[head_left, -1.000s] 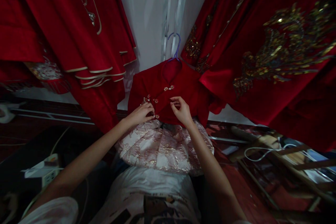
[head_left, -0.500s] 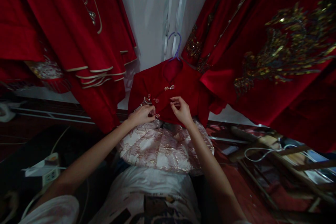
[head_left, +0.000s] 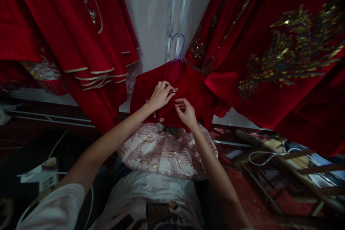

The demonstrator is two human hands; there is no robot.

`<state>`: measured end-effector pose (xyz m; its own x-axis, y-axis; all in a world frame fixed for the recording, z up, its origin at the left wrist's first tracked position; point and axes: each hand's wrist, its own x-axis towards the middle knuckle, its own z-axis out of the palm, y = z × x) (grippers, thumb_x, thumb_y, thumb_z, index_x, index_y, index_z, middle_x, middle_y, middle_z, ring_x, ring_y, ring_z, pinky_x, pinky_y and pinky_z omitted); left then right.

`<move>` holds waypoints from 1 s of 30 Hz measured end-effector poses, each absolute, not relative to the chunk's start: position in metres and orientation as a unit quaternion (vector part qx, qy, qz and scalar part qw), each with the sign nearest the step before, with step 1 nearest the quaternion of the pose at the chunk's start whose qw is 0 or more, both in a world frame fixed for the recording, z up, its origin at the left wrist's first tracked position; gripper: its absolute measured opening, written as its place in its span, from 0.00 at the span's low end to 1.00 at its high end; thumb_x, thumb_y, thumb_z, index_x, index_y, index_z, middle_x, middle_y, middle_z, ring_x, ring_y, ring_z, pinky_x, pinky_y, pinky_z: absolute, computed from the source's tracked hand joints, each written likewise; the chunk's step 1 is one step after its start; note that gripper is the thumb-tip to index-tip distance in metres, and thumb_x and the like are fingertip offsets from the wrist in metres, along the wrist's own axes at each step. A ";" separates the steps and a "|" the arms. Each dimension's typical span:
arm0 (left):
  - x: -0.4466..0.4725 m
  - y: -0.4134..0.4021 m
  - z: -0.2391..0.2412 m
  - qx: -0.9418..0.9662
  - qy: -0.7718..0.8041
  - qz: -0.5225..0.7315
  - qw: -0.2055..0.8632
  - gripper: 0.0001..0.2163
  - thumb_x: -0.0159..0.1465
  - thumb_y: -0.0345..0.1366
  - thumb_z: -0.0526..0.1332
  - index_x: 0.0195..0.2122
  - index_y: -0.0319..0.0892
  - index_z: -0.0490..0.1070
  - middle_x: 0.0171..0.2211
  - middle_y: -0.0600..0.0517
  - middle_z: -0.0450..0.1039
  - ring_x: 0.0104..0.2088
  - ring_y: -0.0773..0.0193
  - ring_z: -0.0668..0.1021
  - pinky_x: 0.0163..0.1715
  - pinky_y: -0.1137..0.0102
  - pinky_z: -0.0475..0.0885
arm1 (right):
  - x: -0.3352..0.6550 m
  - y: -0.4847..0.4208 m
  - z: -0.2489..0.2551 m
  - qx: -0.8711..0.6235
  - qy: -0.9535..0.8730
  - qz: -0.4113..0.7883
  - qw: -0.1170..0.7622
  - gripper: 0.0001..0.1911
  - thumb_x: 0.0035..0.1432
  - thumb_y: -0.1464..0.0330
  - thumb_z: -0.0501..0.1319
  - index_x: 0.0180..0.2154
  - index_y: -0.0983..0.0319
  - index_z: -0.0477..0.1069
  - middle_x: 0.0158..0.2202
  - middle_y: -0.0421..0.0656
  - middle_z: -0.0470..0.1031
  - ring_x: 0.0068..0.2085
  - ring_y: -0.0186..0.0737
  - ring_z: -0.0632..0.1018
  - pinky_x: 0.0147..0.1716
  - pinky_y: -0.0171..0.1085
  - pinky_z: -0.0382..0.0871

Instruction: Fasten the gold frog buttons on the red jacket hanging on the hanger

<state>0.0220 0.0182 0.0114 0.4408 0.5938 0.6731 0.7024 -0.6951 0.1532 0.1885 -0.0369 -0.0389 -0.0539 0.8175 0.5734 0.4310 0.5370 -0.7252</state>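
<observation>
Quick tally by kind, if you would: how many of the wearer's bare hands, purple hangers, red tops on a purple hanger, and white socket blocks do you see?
Bare hands: 2 (left hand, right hand)
Purple hanger: 1
Red top on it: 1
White socket block: 1
Total: 5
</observation>
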 end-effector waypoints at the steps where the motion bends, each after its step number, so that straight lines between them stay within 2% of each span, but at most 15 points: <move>1: 0.024 0.022 0.014 -0.848 -0.386 -0.354 0.076 0.11 0.66 0.39 0.55 0.45 0.41 0.69 0.47 0.44 0.65 0.50 0.52 0.66 0.50 0.57 0.63 | 0.189 -0.037 -0.038 -0.445 -0.701 0.184 0.526 0.10 0.59 0.66 0.56 0.43 0.60 0.68 0.44 0.46 0.75 0.40 0.37 0.77 0.43 0.40 0.74; 7: 0.025 0.030 0.024 -0.868 -0.367 -0.324 0.085 0.08 0.65 0.39 0.56 0.40 0.41 0.69 0.38 0.48 0.72 0.44 0.55 0.70 0.50 0.59 0.61 | 0.191 -0.038 -0.034 -0.449 -0.696 0.180 0.531 0.10 0.60 0.66 0.56 0.43 0.59 0.68 0.44 0.45 0.75 0.41 0.38 0.77 0.43 0.40 0.74; 14: 0.025 0.033 0.021 -0.868 -0.358 -0.334 0.083 0.10 0.67 0.40 0.52 0.41 0.40 0.67 0.39 0.47 0.72 0.43 0.56 0.71 0.52 0.60 0.59 | 0.193 -0.041 -0.022 -0.444 -0.699 0.122 0.548 0.11 0.59 0.68 0.56 0.43 0.59 0.70 0.45 0.47 0.72 0.47 0.41 0.73 0.45 0.41 0.73; 21: 0.029 0.038 0.023 -0.875 -0.348 -0.319 0.106 0.11 0.68 0.39 0.49 0.42 0.39 0.65 0.39 0.46 0.73 0.43 0.55 0.72 0.52 0.59 0.59 | 0.191 -0.037 0.001 -0.429 -0.670 0.097 0.598 0.10 0.59 0.67 0.57 0.43 0.59 0.70 0.50 0.48 0.70 0.55 0.43 0.70 0.53 0.44 0.69; 23: 0.031 0.038 0.027 -0.884 -0.335 -0.301 0.127 0.12 0.69 0.38 0.47 0.43 0.37 0.65 0.39 0.45 0.74 0.42 0.56 0.74 0.53 0.59 0.59 | 0.183 -0.024 0.009 -0.396 -0.667 0.129 0.618 0.13 0.60 0.65 0.57 0.46 0.59 0.68 0.53 0.48 0.69 0.57 0.41 0.70 0.57 0.44 0.66; 26: 0.035 0.038 0.031 -0.908 -0.330 -0.211 0.147 0.13 0.67 0.32 0.46 0.45 0.32 0.66 0.35 0.43 0.75 0.38 0.58 0.77 0.52 0.60 0.61 | 0.168 0.002 0.019 -0.373 -0.658 0.217 0.618 0.20 0.61 0.59 0.54 0.53 0.59 0.63 0.57 0.48 0.68 0.58 0.40 0.69 0.59 0.46 0.64; 28: 0.034 0.038 0.032 -0.908 -0.362 -0.146 0.155 0.14 0.64 0.29 0.48 0.47 0.30 0.67 0.36 0.40 0.76 0.37 0.56 0.78 0.48 0.61 0.63 | 0.160 0.018 0.022 -0.408 -0.635 0.259 0.603 0.28 0.60 0.54 0.55 0.57 0.62 0.59 0.58 0.51 0.66 0.61 0.45 0.67 0.60 0.50 0.62; 30: 0.031 0.039 0.030 -0.889 -0.417 -0.116 0.147 0.15 0.61 0.27 0.51 0.47 0.29 0.69 0.38 0.37 0.76 0.38 0.54 0.78 0.46 0.60 0.63 | 0.156 0.027 0.020 -0.480 -0.596 0.251 0.592 0.38 0.56 0.49 0.57 0.59 0.67 0.55 0.60 0.59 0.62 0.64 0.54 0.60 0.61 0.57 0.56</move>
<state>0.0310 0.0389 0.0300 0.6255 0.7071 0.3298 0.7756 -0.6093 -0.1648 0.1557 0.0268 0.0199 0.1628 0.8705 0.4644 0.2748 0.4121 -0.8687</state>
